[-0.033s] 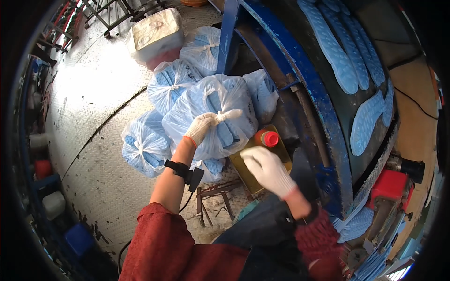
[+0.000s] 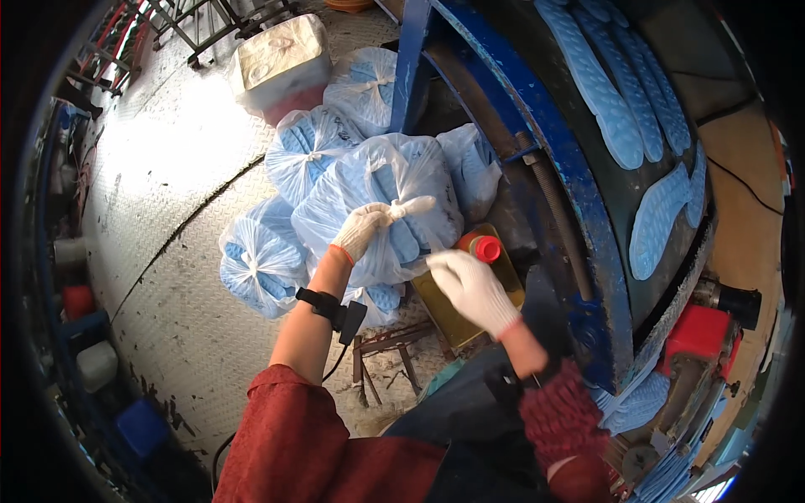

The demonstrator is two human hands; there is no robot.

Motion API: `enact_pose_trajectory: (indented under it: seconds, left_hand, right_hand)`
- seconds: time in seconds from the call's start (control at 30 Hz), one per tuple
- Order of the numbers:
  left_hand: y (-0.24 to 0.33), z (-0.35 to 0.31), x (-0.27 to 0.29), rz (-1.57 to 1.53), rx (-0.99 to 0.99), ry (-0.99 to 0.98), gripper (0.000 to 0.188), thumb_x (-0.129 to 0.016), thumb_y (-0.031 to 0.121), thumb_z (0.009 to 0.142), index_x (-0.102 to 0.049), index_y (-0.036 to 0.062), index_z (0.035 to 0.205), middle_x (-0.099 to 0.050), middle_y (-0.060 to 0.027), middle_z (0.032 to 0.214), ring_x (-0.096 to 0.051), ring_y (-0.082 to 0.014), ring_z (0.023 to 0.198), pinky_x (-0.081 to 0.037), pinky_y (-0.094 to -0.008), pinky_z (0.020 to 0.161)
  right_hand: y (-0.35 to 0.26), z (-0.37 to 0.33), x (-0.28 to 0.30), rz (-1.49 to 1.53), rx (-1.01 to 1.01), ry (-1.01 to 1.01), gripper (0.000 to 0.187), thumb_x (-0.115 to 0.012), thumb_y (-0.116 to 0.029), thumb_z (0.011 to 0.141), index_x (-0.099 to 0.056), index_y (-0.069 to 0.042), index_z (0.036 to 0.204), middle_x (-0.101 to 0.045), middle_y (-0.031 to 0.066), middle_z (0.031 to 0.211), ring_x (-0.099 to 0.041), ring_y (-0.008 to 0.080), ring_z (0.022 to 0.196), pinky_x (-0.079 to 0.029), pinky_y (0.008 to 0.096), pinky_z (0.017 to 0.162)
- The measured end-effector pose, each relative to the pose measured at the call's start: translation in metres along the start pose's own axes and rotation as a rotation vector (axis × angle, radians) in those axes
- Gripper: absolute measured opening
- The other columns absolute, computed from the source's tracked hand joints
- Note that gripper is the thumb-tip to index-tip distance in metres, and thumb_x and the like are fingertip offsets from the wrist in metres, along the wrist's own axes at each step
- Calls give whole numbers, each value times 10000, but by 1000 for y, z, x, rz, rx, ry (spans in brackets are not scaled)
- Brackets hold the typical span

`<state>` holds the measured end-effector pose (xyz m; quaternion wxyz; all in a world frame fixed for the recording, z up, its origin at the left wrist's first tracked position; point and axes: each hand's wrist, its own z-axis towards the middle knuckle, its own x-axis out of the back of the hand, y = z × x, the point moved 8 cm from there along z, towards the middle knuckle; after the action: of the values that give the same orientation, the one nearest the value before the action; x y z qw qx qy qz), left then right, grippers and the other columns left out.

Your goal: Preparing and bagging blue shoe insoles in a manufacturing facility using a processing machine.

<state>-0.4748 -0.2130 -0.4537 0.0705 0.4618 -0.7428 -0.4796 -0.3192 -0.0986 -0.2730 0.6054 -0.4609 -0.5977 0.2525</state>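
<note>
A clear plastic bag of blue foam pieces (image 2: 323, 205), its neck twisted into a knot, lies on top of several similar bags. My left hand (image 2: 362, 230), in a white knitted glove, is closed on the plastic at the knot. My right hand (image 2: 474, 289), gloved the same way, hovers by the bag's lower right edge. Its fingers are drawn together; whatever may be between them is too small to make out. Below that hand stands a yellowish container (image 2: 444, 314) with a red cap (image 2: 486, 249).
A blue metal machine frame (image 2: 545, 117) curves along the right, with blue dimpled shoe soles (image 2: 658, 218) on its dark surface. More tied bags (image 2: 262, 260) surround the top one. A wrapped white box (image 2: 281, 63) stands behind them. A rusty metal stand (image 2: 390, 339) is below.
My right hand has shifted slightly up and left, toward the bag's edge, and shows less blur. My left hand keeps its hold at the knot.
</note>
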Motion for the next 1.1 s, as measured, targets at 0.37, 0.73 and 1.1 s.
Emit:
enact_pose_trajectory:
  seconds: [0.37,0.73,1.1]
  left_hand:
    - [-8,-19,-14,258,-138,-103,145,-552,80,892,-668,29,964,-670,-6,906,-573,-94,880,-450,-244,837]
    - [-5,-24,-30,987,-604,3,78,-575,140,900,-617,97,950,-584,-122,881,-544,-360,881,-440,-428,793]
    - [21,-15,-47,809,-567,-69,251,-546,79,849,-748,159,974,-627,-136,783,-573,-347,772,-462,-411,737]
  right_hand:
    - [116,98,-84,-226,-382,-4,551,-482,-464,953,-677,35,824,-663,279,811,-639,467,863,-493,503,773]
    - [105,51,-94,599,-593,194,365,-601,-267,938,-609,-9,679,-514,6,539,-478,93,503,-372,296,491]
    - [75,35,-68,647,-534,-129,373,-491,-368,1007,-626,-35,907,-579,-11,692,-478,40,503,-367,200,452]
